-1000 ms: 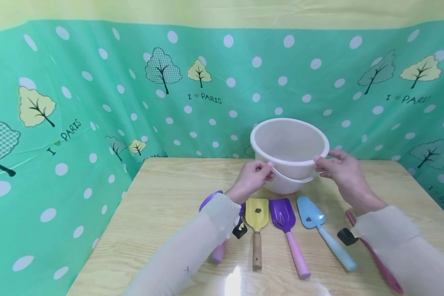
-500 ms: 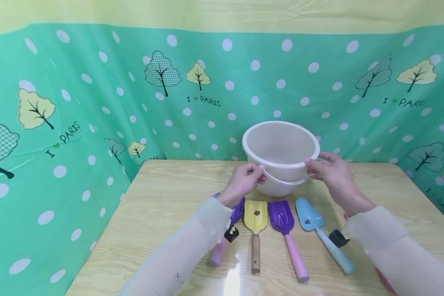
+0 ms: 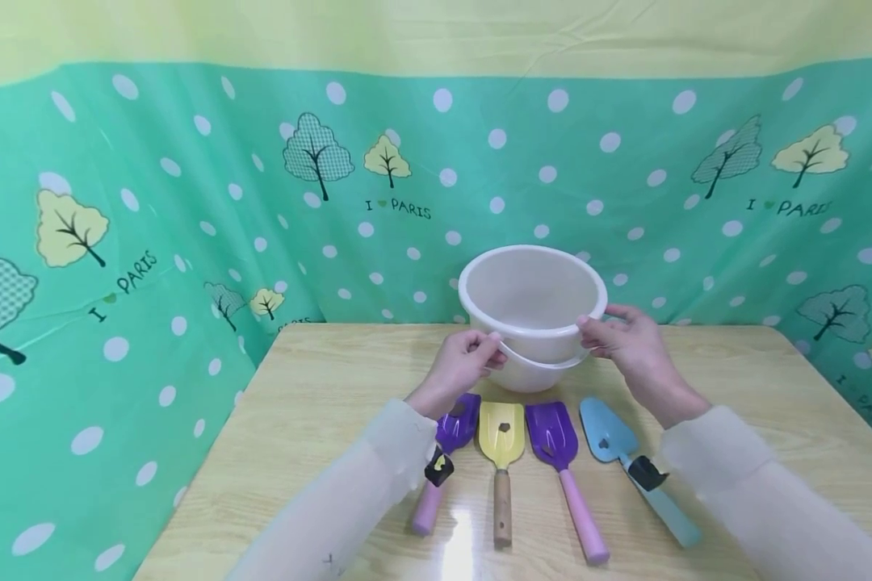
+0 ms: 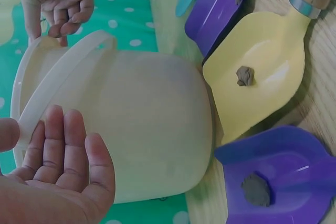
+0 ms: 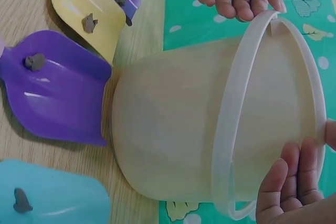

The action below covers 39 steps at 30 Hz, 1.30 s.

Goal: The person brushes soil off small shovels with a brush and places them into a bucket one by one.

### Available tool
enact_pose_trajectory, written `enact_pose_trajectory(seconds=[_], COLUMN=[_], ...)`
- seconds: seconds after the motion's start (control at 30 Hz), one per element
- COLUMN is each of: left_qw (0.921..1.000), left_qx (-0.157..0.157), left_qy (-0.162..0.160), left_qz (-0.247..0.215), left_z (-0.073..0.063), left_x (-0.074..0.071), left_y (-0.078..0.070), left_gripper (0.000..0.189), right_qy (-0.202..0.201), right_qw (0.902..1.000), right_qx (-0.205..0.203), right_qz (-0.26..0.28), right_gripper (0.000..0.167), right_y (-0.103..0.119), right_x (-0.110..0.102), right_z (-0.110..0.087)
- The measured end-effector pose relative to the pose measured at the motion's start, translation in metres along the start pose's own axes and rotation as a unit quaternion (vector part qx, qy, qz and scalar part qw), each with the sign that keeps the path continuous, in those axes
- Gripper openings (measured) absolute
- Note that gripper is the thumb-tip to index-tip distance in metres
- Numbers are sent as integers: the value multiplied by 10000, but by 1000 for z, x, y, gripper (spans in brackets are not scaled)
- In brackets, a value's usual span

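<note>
The left hand (image 3: 459, 365) is pinching the handle (image 5: 231, 119), which is sloping down across the bucket's front, while the right hand (image 3: 630, 345) is gripping the rim (image 5: 316, 95) between thumb and fingers. The white bucket (image 3: 526, 376) is standing on the bench (image 3: 334, 395), near the curtain (image 3: 436, 218). Just before it, a left purple scoop (image 3: 459, 426), yellow scoop (image 3: 500, 450), right purple scoop (image 3: 554, 432) and blue trowel (image 3: 605, 424) are lying in a row, each bearing a brown lump (image 4: 245, 76).
</note>
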State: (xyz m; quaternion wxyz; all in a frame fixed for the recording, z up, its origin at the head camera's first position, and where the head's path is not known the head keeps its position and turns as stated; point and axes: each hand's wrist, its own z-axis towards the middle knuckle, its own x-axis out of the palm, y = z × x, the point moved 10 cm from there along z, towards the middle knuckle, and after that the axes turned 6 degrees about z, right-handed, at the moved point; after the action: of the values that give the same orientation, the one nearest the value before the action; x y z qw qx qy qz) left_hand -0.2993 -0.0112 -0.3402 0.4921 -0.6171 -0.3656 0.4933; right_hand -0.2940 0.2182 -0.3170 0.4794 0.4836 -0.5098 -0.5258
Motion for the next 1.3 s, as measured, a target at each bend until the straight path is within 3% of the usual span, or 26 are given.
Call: enact_pose_trajectory(seconds=[0.7, 1.03, 1.3], left_qw=[9999, 9999, 9998], left_qx=[-30, 44, 75], left_qy=[-131, -113, -151], left_qz=[41, 43, 42], left_z=[-9, -13, -9], left_x=[-21, -24, -29], left_y=[10, 3, 11], left_gripper=[31, 31, 32], right_qy=[1, 14, 7], right_qw=[9996, 9989, 9983], right_qx=[228, 272, 295], right_qz=[-149, -392, -496], right_gripper=[82, 85, 85], right_y=[-6, -4, -6], right_x=[22, 26, 29], right_z=[2, 1, 2])
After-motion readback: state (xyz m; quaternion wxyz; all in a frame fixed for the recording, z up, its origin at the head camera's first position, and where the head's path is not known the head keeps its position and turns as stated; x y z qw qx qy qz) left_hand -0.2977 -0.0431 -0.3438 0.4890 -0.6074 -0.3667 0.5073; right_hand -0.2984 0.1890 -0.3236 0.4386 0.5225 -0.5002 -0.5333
